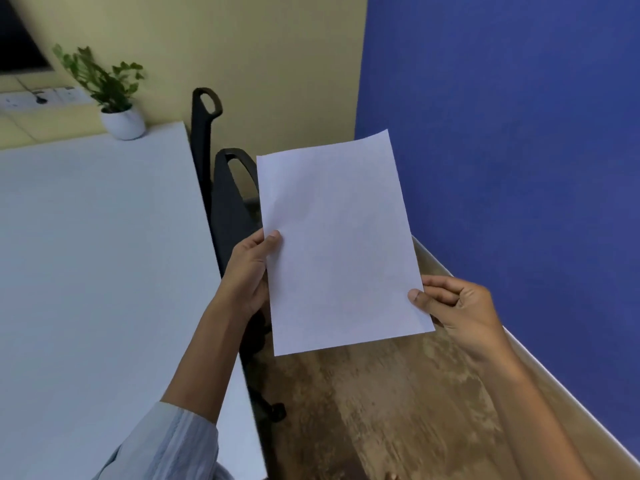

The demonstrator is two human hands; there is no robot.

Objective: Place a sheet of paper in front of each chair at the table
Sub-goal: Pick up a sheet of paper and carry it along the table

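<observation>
A sheet of paper [337, 244] is being held in the air over the wooden floor [381, 410], off the tabletop [97, 254] lying at nine o'clock. Its left edge is being pinched by the left hand [251, 271], thumb on top; its lower right corner is being pinched by the curled fingers [440, 289] of the right hand [460, 306]. Two black chairs [230, 202] are being shown at eleven o'clock, tucked against the tabletop edge. A potted plant [117, 105] is standing at the far corner.

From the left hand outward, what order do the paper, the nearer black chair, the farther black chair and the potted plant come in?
1. Paper: pinched by the left hand itself.
2. Nearer black chair: just behind that hand.
3. Farther black chair: beyond it, along the table edge.
4. Potted plant: on the table's far corner.
</observation>
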